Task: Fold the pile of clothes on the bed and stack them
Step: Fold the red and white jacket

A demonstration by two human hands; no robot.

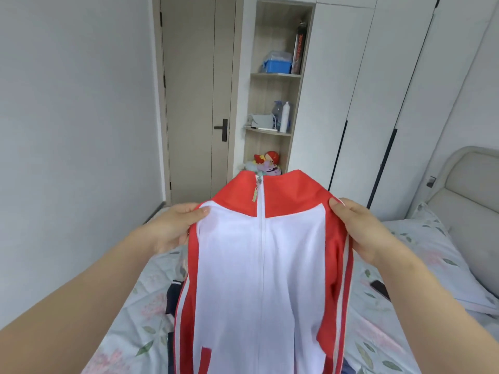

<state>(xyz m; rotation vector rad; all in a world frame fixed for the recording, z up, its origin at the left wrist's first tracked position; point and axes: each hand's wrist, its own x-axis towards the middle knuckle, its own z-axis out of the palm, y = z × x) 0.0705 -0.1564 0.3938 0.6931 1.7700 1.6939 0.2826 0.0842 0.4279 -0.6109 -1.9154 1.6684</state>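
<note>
Left hand [176,225] and right hand [359,225] are pinching the jacket's [259,265] shoulders, holding it up between them above the bed [378,333].

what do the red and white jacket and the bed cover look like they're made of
The jacket seems a soft knit sportswear fabric, perhaps polyester or a cotton blend: matte, slightly fuzzy white panels hanging limp. The bed cover looks like thin woven cotton, matte and flower-printed, with fine creases.
</note>
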